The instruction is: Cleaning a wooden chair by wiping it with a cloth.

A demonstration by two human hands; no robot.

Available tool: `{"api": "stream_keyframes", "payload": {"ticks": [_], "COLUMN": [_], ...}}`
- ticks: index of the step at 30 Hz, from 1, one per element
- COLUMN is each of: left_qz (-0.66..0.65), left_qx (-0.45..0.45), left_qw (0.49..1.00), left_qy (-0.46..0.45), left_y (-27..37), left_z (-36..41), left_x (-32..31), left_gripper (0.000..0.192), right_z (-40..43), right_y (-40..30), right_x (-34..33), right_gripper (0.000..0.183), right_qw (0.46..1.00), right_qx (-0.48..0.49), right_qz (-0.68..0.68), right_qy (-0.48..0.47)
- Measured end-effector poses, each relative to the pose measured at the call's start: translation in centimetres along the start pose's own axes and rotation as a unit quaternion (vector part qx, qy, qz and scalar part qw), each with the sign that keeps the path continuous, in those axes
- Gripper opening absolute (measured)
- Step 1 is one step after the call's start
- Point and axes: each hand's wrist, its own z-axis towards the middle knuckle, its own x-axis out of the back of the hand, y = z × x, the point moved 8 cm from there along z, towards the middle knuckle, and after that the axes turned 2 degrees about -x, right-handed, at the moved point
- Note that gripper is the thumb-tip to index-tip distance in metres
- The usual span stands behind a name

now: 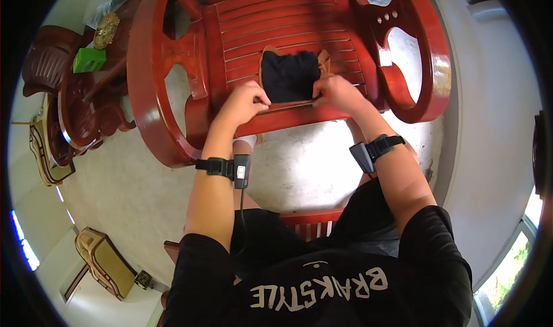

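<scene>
A black cloth with orange-brown edging lies bunched into a rough square on the slatted seat of a red wooden armchair. At its near left corner my left hand has thumb and fingers pinched together on the edge. My right hand, slightly blurred, grips the near right corner. An orange-brown piece of fabric sticks up beside the cloth's right side, beyond my right hand. Both fingertip contacts are partly hidden by the fingers.
The chair's curved armrests rise on both sides of the seat. Further left, a dark wooden table holds a green box and a gold ornate object. A white wall runs along the right. Strapped devices sit on both forearms.
</scene>
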Motion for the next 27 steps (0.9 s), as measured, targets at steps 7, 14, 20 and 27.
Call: {"api": "stream_keyframes", "payload": {"ticks": [7,14,20,27], "left_qz": [0.071,0.201,0.228,0.219], "left_qx": [0.098,0.209,0.173,0.225], "left_qw": [0.992,0.955,0.955,0.947], "left_qy": [-0.039,0.062,0.081,0.07], "left_y": [-2.4,-1.6,-1.2,-0.1], "left_z": [-0.2,-0.3,0.1,0.2], "left_x": [-3.4,-3.2,-3.9,-3.4], "left_gripper": [0.015,0.035,0.05,0.056], "right_z": [-0.5,-0.1,0.3,0.2], "right_y": [2.2,2.6,3.0,2.1], "right_x": [-2.5,-2.0,-1.3,-1.3], "right_gripper": [0.03,0.07,0.09,0.093], "right_qw": [0.988,0.973,0.97,0.961], "right_qx": [-0.146,-0.199,-0.232,-0.256], "right_qz": [0.025,-0.108,-0.069,-0.103], "right_qy": [-0.052,0.042,-0.015,-0.005]}}
